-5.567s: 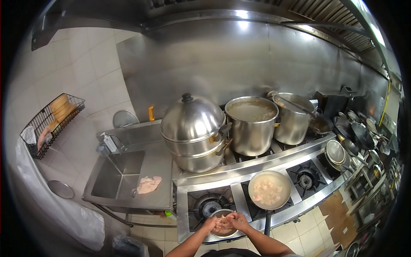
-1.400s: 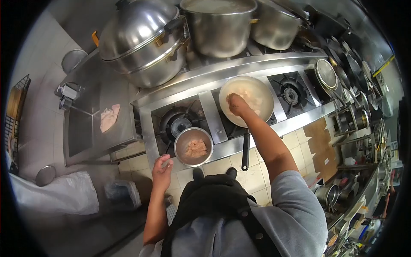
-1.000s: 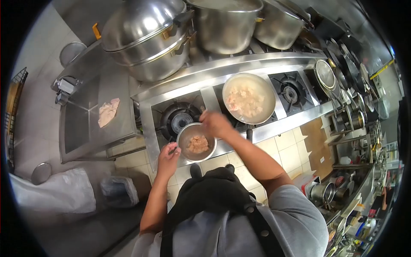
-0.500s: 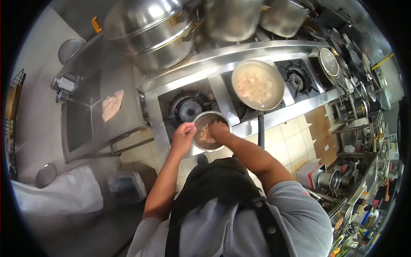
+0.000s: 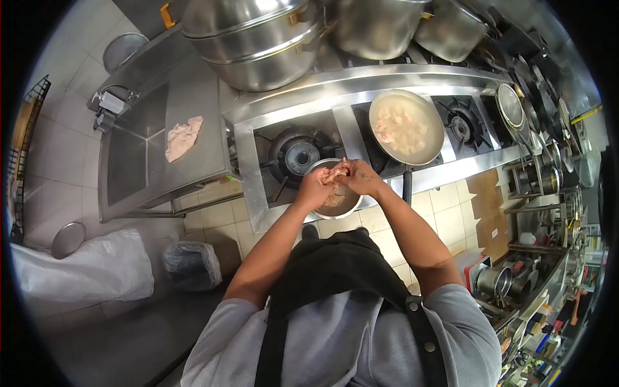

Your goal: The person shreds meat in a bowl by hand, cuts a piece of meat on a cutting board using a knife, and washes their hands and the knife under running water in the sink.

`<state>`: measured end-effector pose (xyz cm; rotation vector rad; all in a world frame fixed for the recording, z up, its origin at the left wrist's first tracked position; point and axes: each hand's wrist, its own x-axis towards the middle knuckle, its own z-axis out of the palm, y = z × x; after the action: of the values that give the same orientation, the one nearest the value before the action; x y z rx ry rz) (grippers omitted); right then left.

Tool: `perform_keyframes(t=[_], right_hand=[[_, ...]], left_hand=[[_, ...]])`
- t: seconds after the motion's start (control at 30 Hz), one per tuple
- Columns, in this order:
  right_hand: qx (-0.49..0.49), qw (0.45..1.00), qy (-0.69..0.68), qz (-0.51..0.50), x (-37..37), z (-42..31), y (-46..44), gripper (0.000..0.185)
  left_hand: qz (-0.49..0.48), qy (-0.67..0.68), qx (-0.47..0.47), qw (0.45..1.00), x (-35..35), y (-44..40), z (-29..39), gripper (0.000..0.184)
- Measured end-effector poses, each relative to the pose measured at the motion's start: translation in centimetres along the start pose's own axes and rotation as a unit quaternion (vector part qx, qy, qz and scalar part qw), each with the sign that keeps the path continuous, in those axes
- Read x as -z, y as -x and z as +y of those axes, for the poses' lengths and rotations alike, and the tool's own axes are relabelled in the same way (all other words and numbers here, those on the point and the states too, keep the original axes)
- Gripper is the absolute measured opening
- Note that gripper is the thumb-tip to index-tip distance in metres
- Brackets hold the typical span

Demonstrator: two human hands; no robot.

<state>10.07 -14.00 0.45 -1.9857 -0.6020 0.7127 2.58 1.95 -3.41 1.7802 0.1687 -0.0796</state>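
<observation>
- Meat (image 5: 336, 173) sits pinched between our two hands, over the bowl (image 5: 348, 208); it looks soft and slick, so a hard pull could make it slip
- Fingers of our left hand (image 5: 314, 188) and right hand (image 5: 361, 177) are curled and grasping it, though some fingertips are hidden from us
- Below them, the bowl has more of the meat in it and seems to overlap the front edge of the stove (image 5: 464, 165); a bump could tip it if neither hand steadies it
- Near our right forearm (image 5: 407, 224) juts the black handle (image 5: 407, 187); catching it could swing the pan (image 5: 431, 149) and spill its cloudy liquid (image 5: 409, 108)
- Beyond the bowl, the burner (image 5: 302, 157) could burn us if its metal is hot, which we cannot tell
</observation>
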Motion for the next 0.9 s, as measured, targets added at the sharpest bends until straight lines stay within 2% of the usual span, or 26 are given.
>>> perform_keyframes(t=[0.07, 0.13, 0.17, 0.2, 0.23, 0.3, 0.37, 0.43, 0.47, 0.53, 0.6, 0.67, 0.73, 0.87, 0.9], right_hand=[[0.010, 0.999, 0.049, 0.016, 0.1, -0.7, 0.5, 0.025], [0.020, 0.994, 0.098, 0.033, 0.1, -0.7, 0.7, 0.024], [0.093, 0.990, 0.097, 0.049, -0.1, -0.4, 0.7, 0.024], [0.164, 0.980, 0.095, 0.066, -0.3, -0.1, 0.7, 0.024], [0.163, 0.980, 0.094, 0.066, -0.4, 0.2, 0.7, 0.024], [0.159, 0.968, 0.180, 0.067, -0.6, 0.4, 0.5, 0.026], [0.160, 0.971, 0.163, 0.064, -0.4, 0.0, 0.7, 0.026], [0.161, 0.974, 0.144, 0.061, -0.3, -0.4, 1.0, 0.026], [0.133, 0.979, 0.141, 0.065, -0.3, -0.5, 1.1, 0.022], [0.104, 0.983, 0.136, 0.067, -0.5, -0.2, 1.1, 0.019], [0.038, 0.996, 0.052, 0.055, -0.4, 0.6, 0.9, 0.020], [0.041, 0.997, -0.001, 0.072, -0.4, 1.4, 0.8, 0.021], [0.045, 0.993, -0.053, 0.091, 0.0, 1.9, 0.5, 0.023], [0.023, 0.990, -0.084, 0.109, 0.8, 1.8, 0.6, 0.024], [0.014, 0.990, -0.065, 0.122, 0.9, 1.8, 0.7, 0.023]], left_hand=[[0.018, 0.036, -0.005, 0.999, -0.3, -0.3, -0.9, 0.037], [-0.003, -0.018, 0.024, 1.000, -0.1, -0.4, -0.9, 0.038], [-0.004, -0.018, 0.025, 1.000, -0.1, -0.4, -0.5, 0.038], [0.012, -0.055, -0.012, 0.998, -0.1, -0.3, -0.1, 0.037], [0.028, -0.092, -0.049, 0.994, -0.1, -0.2, 0.2, 0.036], [0.032, -0.098, -0.061, 0.993, -0.2, -0.7, -1.2, 0.036], [0.038, -0.104, -0.076, 0.991, -0.2, -1.0, -2.2, 0.036], [0.019, -0.043, -0.076, 0.996, 0.0, -0.9, -2.5, 0.034], [0.019, -0.043, -0.075, 0.996, 0.2, -0.5, -1.7, 0.034], [0.031, -0.102, -0.036, 0.994, 0.8, 0.6, 0.8, 0.027], [0.034, -0.114, -0.037, 0.992, 1.1, 0.5, -0.1, 0.023], [0.036, -0.125, -0.036, 0.991, 1.1, 0.6, -0.7, 0.021], [0.044, -0.022, 0.015, 0.999, 1.2, 0.4, -0.9, 0.019], [0.027, 0.015, 0.012, 0.999, 1.8, 0.3, -1.6, 0.022], [0.052, 0.003, 0.047, 0.998, 2.0, 0.5, -1.2, 0.022]])
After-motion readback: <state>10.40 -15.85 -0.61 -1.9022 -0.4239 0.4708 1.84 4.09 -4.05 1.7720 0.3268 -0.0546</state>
